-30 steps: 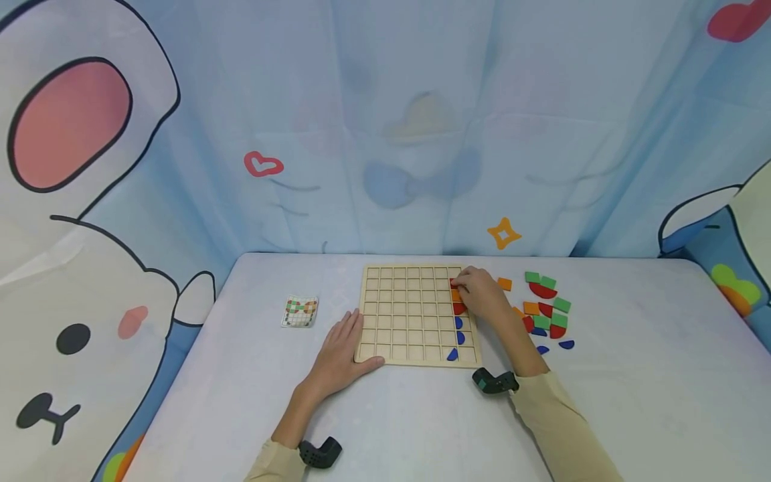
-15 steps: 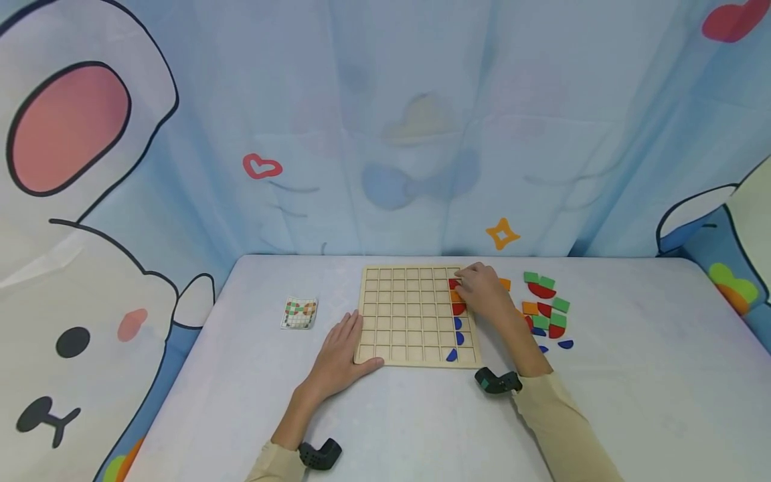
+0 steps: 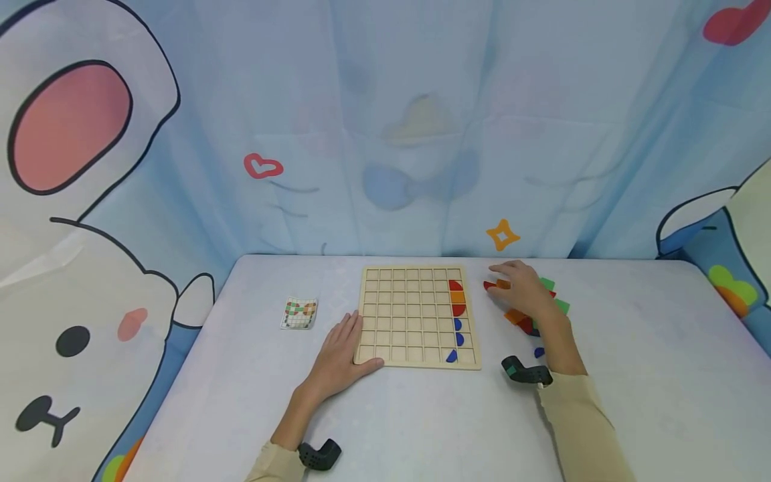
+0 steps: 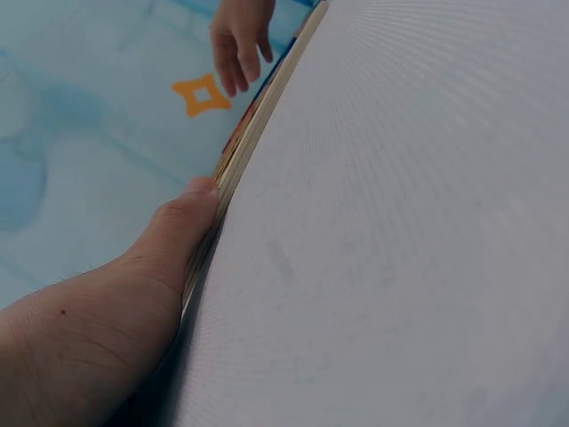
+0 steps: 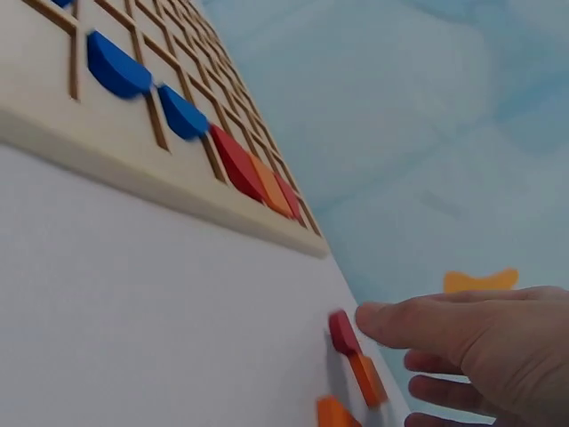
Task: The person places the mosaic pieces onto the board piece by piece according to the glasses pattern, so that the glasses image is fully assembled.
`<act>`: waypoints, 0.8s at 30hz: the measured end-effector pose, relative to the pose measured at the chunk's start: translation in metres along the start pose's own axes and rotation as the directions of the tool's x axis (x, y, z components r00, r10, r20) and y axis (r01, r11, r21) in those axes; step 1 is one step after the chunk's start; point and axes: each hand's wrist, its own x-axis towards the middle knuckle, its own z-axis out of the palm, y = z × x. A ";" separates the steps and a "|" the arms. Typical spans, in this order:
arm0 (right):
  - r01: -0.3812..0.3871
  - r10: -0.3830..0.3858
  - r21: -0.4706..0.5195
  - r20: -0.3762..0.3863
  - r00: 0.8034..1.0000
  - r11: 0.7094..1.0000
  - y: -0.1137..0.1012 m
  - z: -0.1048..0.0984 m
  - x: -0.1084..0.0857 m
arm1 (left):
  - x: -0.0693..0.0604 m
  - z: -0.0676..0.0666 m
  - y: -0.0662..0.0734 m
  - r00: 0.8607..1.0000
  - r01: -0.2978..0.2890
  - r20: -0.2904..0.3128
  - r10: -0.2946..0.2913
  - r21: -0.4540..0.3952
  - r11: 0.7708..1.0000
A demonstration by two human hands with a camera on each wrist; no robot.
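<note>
A wooden grid board lies on the table. Along its right column sit a red piece, an orange square, another red piece and several blue pieces. My left hand rests on the board's left edge, fingers straight, thumb along the front rim. To the board's right, my right hand hovers over loose pieces with fingers spread and nothing visibly held. In the right wrist view its thumb is close to a loose red piece beside an orange piece; whether they touch, I cannot tell.
Left of the board lies a small pattern card. Loose green, orange and blue pieces lie under and around the right hand, some hidden. A patterned blue curtain hangs behind the table.
My right hand has left the board's upper right column and moved right, over the loose pieces. The red piece there now shows uncovered. My left hand has stayed put.
</note>
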 end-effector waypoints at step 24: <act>-0.061 0.061 0.010 0.061 0.996 0.998 0.014 -0.008 -0.007 | 0.000 0.000 0.000 1.000 0.001 0.001 -0.001 0.010 1.000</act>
